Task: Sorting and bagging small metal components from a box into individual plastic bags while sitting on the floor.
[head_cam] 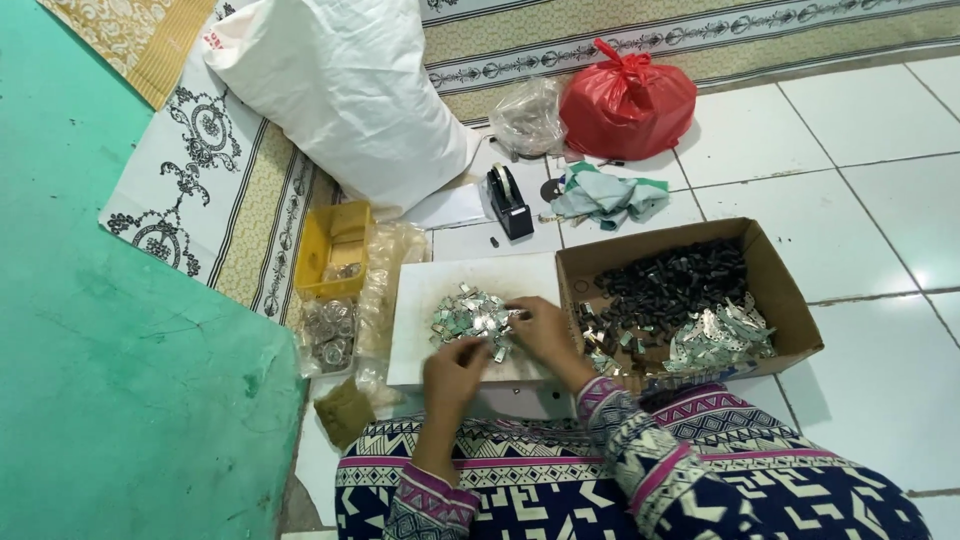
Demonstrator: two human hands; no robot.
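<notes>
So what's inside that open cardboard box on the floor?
The cardboard box holds a heap of small dark pieces and a pile of thin silvery metal pieces. The box bottom beneath them is hidden.

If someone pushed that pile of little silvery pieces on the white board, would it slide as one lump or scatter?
Probably scatter: the silvery pieces lie loose and jumbled, none joined. They look thin and flat, so likely light and unlikely to roll. The white board looks smooth, so they may slide easily. The right hand touches the pile's edge; the left hand rests just below it.
</notes>
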